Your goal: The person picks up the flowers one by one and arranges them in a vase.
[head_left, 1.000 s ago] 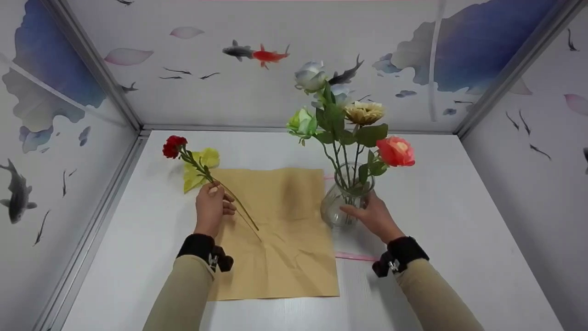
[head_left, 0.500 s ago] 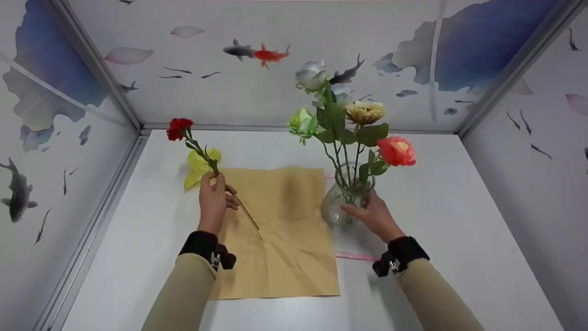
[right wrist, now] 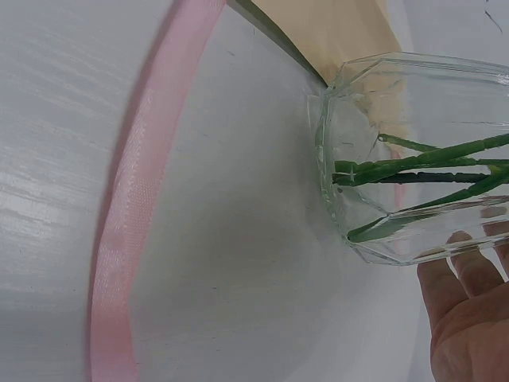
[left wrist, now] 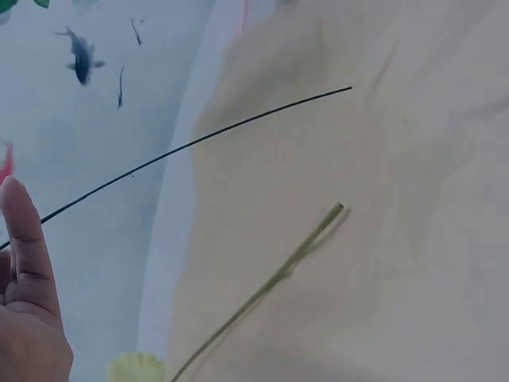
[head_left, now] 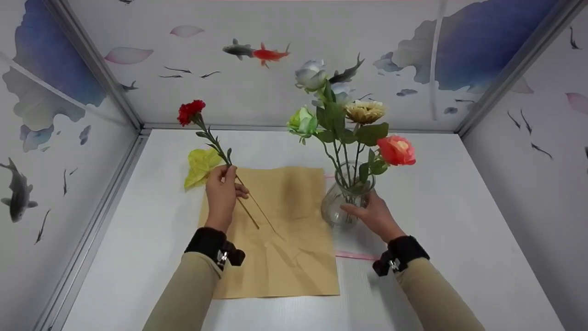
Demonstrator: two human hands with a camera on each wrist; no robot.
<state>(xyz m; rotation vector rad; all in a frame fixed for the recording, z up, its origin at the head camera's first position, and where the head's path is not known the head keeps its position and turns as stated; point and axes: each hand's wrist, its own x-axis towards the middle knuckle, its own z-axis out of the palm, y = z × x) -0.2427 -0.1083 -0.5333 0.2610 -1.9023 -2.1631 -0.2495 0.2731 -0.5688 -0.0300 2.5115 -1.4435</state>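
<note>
My left hand (head_left: 222, 195) pinches the stem of a red carnation (head_left: 191, 112) between thumb and fingers. Its bloom leans up and left, and in the left wrist view its thin dark stem (left wrist: 238, 125) reaches out over the paper. A yellow flower (head_left: 200, 166) lies beyond that hand, its green stem (left wrist: 278, 274) resting on the kraft paper (head_left: 285, 257). On the right, my right hand (head_left: 374, 216) grips the side of a clear glass vase (head_left: 333, 209). White, green, tan and coral flowers (head_left: 396, 151) stand in it, and their green stems (right wrist: 429, 163) show through the glass.
A pink ribbon (right wrist: 131, 199) runs across the white table (head_left: 441, 220), partly hidden beneath the paper. White panels (head_left: 257, 92) printed with fish and petals enclose the table at the back and both sides, with metal strips along the edges.
My left hand has moved right and away from me, lifting the carnation so its bloom rises and its stem separates from the yellow flower's. The right hand and vase stay in place.
</note>
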